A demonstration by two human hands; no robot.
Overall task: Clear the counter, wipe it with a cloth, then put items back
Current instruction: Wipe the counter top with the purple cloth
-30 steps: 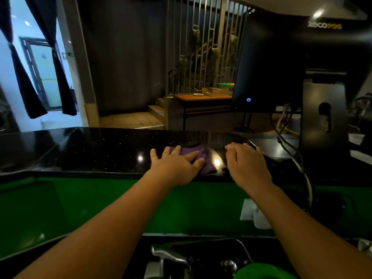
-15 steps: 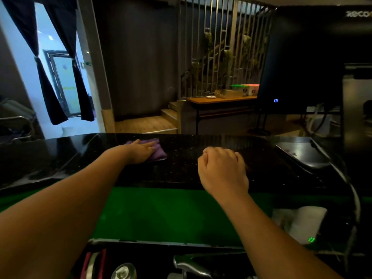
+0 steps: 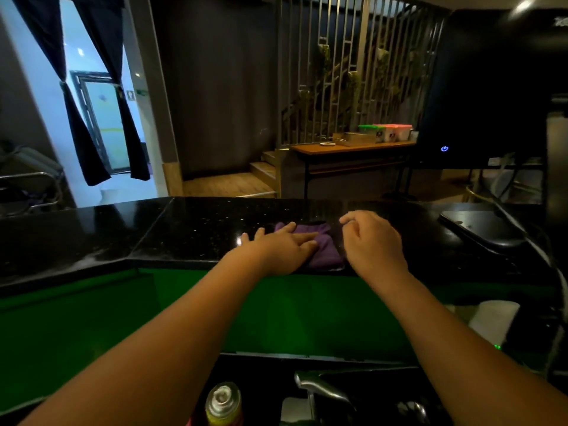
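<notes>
A purple cloth [image 3: 325,245] lies flat on the black speckled stone counter [image 3: 190,232], near its front edge. My left hand [image 3: 281,250] presses down on the cloth's left part with fingers spread. My right hand [image 3: 373,241] rests on the counter just right of the cloth, fingers loosely curled, holding nothing. Part of the cloth is hidden under my left palm.
A large black monitor [image 3: 491,87] on a stand rises at the right, with cables and a dark flat device [image 3: 479,230] at its base. Below the counter are a green panel [image 3: 276,312], a tap [image 3: 322,388], a spray can top [image 3: 222,401] and white paper [image 3: 491,321].
My left hand has swept the cloth out to the left and back right, close beside my right hand. My right hand stayed resting on the counter.
</notes>
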